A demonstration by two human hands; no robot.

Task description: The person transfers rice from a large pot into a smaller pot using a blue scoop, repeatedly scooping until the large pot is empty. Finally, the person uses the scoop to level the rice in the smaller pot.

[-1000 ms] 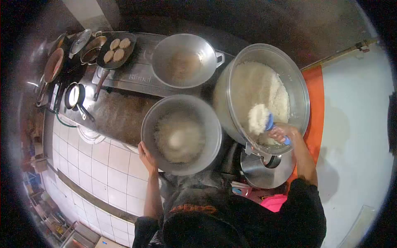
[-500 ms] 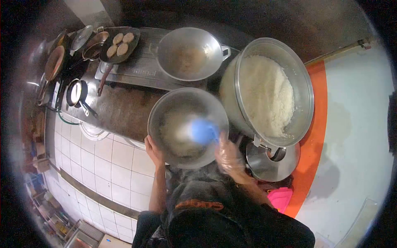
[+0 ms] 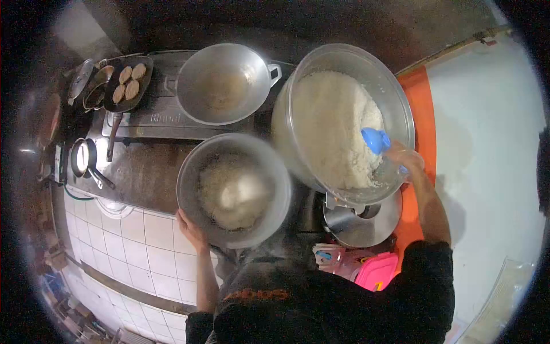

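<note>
My left hand (image 3: 191, 230) grips the lower left rim of a wide metal bowl (image 3: 276, 166), fingers closed at its edge. White rice (image 3: 235, 195) lies in the bowl, with a bright mound in the middle. My right hand (image 3: 405, 157), in a clear plastic glove, is inside the right part of a large metal pot (image 3: 335, 54). It is closed around a blue plastic rice scoop (image 3: 375, 139), whose head is over the cooked rice (image 3: 329, 126) near the pot's right wall. The rice is piled higher on the pot's left side.
A metal wok (image 3: 223, 117) sits on the stove (image 3: 157, 129) behind the bowl. To its left, a square pan (image 3: 127, 103) holds several brown patties, and a small frying pan (image 3: 85, 157) stands nearer. A metal lid (image 3: 372, 226) and a pink container (image 3: 377, 270) lie below the pot.
My right hand and the scoop have moved from the bowl to the right, into the rice pot. My left hand still holds the bowl. The camera view has shifted right.
</note>
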